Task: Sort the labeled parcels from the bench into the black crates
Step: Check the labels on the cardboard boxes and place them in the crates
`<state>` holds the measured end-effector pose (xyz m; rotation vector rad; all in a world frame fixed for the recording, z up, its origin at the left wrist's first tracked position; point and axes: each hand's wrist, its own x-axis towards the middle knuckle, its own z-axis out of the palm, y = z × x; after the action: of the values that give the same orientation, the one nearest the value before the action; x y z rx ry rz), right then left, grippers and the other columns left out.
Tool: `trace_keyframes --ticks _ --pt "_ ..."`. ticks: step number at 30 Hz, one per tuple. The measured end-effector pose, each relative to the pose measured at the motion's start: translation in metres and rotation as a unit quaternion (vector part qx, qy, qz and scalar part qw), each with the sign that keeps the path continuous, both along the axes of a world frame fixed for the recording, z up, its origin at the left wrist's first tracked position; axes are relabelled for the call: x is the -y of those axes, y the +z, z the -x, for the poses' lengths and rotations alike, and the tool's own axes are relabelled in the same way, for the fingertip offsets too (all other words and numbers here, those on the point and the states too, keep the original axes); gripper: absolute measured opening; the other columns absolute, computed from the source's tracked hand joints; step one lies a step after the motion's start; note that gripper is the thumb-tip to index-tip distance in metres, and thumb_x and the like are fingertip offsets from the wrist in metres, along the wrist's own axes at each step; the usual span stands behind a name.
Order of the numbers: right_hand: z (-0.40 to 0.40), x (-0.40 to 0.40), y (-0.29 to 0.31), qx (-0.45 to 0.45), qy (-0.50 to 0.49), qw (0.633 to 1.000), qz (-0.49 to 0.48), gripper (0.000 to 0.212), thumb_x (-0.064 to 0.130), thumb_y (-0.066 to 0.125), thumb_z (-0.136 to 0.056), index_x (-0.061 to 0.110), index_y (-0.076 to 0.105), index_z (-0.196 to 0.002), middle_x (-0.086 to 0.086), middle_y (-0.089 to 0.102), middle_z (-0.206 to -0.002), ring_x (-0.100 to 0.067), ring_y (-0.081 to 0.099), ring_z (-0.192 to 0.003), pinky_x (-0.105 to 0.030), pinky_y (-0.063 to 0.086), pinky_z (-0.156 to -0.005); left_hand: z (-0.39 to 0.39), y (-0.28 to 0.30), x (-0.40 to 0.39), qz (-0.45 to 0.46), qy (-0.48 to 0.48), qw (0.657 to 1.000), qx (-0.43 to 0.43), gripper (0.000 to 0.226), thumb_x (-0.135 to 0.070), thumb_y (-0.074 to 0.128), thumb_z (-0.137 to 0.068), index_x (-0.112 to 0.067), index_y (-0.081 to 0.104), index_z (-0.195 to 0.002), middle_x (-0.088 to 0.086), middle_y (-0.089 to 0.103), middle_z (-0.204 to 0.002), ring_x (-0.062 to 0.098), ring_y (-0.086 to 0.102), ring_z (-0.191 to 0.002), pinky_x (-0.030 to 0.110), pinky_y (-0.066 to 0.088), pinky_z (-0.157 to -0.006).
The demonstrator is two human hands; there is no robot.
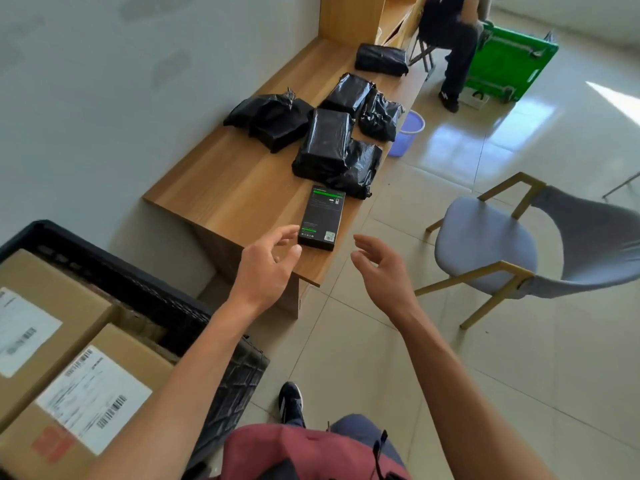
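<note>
A person's left hand (266, 268) and right hand (377, 268) reach toward a flat black rectangular retail box with green print (321, 218) lying near the front edge of a long pale wooden worktop (221, 188). Both sets of fingers are released and loosely spread, grasping nothing; the left fingertips are just beside the box's near corner, the right hand apart from it over the floor. The box looks stiff, light and smooth-faced, likely best taken by its two long edges, one hand a side, since glossy card could slip under a pinch. Behind it lie several soft parcels wrapped in shiny black plastic film (325, 143), which would probably crumple and slide in the hand. At lower left a black ribbed plastic crate (239, 372) already holds two brown cardboard cartons with white shipping labels (86, 393). The room has a plain pale wall and glossy beige floor tiles (485, 375); a grey-blue chair with wooden legs (485, 244) stands to the right, a lilac bucket (407, 133) beside the worktop, and another person sits farther back.
</note>
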<state>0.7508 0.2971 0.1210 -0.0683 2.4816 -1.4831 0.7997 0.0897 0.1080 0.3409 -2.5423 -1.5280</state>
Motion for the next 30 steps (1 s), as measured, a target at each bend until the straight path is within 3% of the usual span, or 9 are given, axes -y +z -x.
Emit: trace_keyframes --ticks 5,10,17,24,30 --pt "0.038 0.003 -0.013 0.027 -0.001 1.0 0.007 0.038 0.025 0.057 -0.106 0.023 0.058 -0.145 0.007 0.063 -0.139 -0.007 0.057 -0.123 -0.026 0.046 -0.102 0.041 -0.01 0.003 0.008 -0.005 1.0 0.024 0.036 -0.023 0.062 -0.102 -0.021 0.063 -0.139 -0.011 0.067 -0.128 0.003 0.06 -0.119 0.027 0.055 -0.094" --pt "0.088 -0.001 -0.038 0.058 0.018 0.998 0.002 0.041 0.022 0.056 -0.107 0.02 0.056 -0.147 0.004 0.061 -0.142 -0.01 0.057 -0.126 -0.024 0.044 -0.099 0.086 -0.028 -0.005 0.016 -0.001 0.997 0.069 0.039 -0.024 0.061 -0.103 -0.021 0.06 -0.142 -0.01 0.064 -0.134 0.005 0.058 -0.122 0.016 0.047 -0.092" --pt "0.165 -0.017 -0.081 0.128 0.072 0.989 -0.019 0.043 0.022 0.056 -0.105 0.019 0.055 -0.148 0.003 0.061 -0.144 -0.013 0.058 -0.13 -0.031 0.046 -0.109 0.142 -0.053 -0.025 0.022 0.04 0.987 0.157 0.042 -0.027 0.061 -0.103 -0.024 0.057 -0.145 -0.007 0.061 -0.142 0.01 0.055 -0.128 0.031 0.047 -0.106" --pt "0.207 -0.021 -0.122 0.211 0.132 0.967 -0.045 0.051 0.018 0.055 -0.105 0.017 0.046 -0.154 -0.005 0.055 -0.153 -0.017 0.059 -0.131 -0.04 0.048 -0.112 0.17 -0.085 -0.035 0.027 0.08 0.969 0.233 0.047 -0.023 0.06 -0.104 -0.019 0.052 -0.15 -0.001 0.054 -0.149 0.015 0.047 -0.139 0.019 0.036 -0.102" --pt "0.227 -0.007 -0.147 0.278 0.148 0.948 -0.054 0.057 0.019 0.054 -0.104 0.02 0.039 -0.159 -0.002 0.05 -0.158 -0.017 0.058 -0.132 -0.033 0.048 -0.106 0.186 -0.124 -0.032 0.056 0.082 0.954 0.283 0.054 -0.027 0.06 -0.102 -0.019 0.046 -0.154 0.002 0.044 -0.159 0.022 0.037 -0.148 0.043 0.032 -0.122"
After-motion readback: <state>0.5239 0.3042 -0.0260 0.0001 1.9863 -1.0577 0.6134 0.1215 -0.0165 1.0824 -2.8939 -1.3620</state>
